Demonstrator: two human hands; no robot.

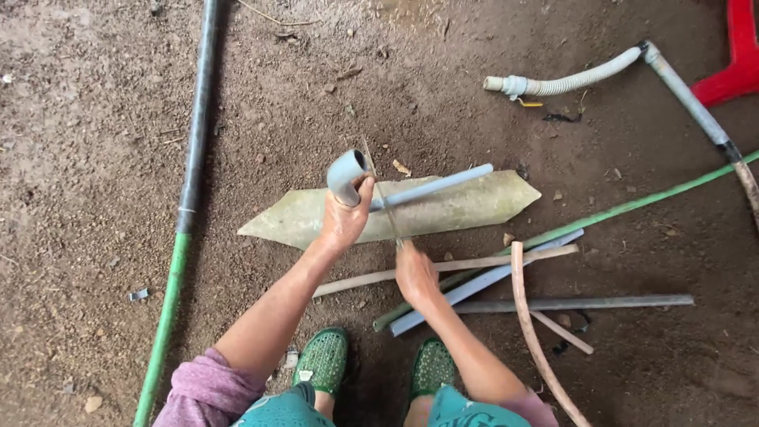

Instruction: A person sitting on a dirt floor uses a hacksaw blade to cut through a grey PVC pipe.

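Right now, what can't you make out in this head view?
- Thin blade: its handle is hidden inside the right hand; its teeth are too small to see.
- Blue-grey pipe: the left hand covers its join with the elbow fitting.
- Red plastic object: cut off by the top right edge.
- Long green-and-black pole: both ends run out of frame.

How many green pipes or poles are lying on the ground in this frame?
2. One green pole lies at the far left, its upper part black. The other green pipe slants from the right edge toward the feet, passing under the loose pipes; others may be hidden there.
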